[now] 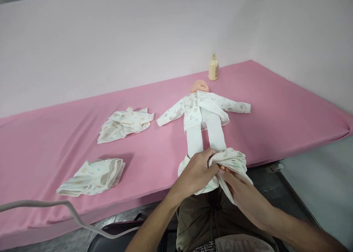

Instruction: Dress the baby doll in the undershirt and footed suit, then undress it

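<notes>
We note the left hand (196, 173) and right hand (244, 195) both clenched on the bunched printed garment (234, 159), at the near edge of the pink mattress (289, 108), over the feet of the doll (205, 116). A bottle (213, 67) stands just beyond its head.

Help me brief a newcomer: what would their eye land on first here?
A baby doll in white printed clothes lies on its back on the pink mattress, a cream bottle past its head. At its feet, the left hand and right hand grip a bunched garment.
</notes>
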Demonstrator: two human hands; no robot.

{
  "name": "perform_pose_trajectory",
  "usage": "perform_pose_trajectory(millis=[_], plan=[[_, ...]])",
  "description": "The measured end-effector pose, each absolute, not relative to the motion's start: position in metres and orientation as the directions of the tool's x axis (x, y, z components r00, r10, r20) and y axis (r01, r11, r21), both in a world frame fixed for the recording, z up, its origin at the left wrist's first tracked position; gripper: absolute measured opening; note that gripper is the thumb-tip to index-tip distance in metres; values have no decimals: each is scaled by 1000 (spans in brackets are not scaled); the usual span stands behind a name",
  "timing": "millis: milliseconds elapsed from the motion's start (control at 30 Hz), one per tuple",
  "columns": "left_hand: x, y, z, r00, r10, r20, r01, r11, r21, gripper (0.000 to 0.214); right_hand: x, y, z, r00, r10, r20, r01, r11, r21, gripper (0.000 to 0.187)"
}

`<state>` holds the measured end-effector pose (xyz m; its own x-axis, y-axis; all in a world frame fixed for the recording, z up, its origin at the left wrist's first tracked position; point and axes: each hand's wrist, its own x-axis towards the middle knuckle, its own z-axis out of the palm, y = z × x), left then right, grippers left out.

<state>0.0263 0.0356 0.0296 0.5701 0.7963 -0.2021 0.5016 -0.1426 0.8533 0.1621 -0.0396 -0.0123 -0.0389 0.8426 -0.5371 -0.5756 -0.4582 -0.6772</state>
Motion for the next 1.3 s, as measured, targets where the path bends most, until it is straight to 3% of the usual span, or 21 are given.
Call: perform_pose_trajectory(millis=[200,367,500,633,767,933,1000,1167,1300], plan=[[25,25,21,587,803,-107,620,-360,697,29,177,-29,-2,-132,845,-518,-632,-474,-613,12],[25,20,14,620,781,-79,665,-470,581,35,181,-30,0,-141,883,-448,-641,-426,-638,13],[24,22,17,577,812,-82,661,-406,630,32,184,-42,3,-163,870,-465,-618,-457,-640,28],[23,26,20,519,852,-65,638,-336,692,31,199,-57,2,-217,892,-396,-571,-445,-690,41],[21,29,19,516,856,-40,625,-344,701,31,226,-53,-10,-153,932,-329,-301,-361,-883,35],[18,41,14,553,830,71,626,-471,621,29,249,-8,-22,249,966,-69,68,-89,-994,26],[18,50,14,580,811,76,625,-502,598,28,251,15,-20,167,986,-20,106,-38,-994,30],[15,67,23,617,787,33,609,-504,613,31,250,52,-12,-295,951,-89,9,-91,-996,28],[-2,63,27,556,830,-46,643,-394,657,31,254,58,-14,-447,884,-141,62,-126,-990,15]])
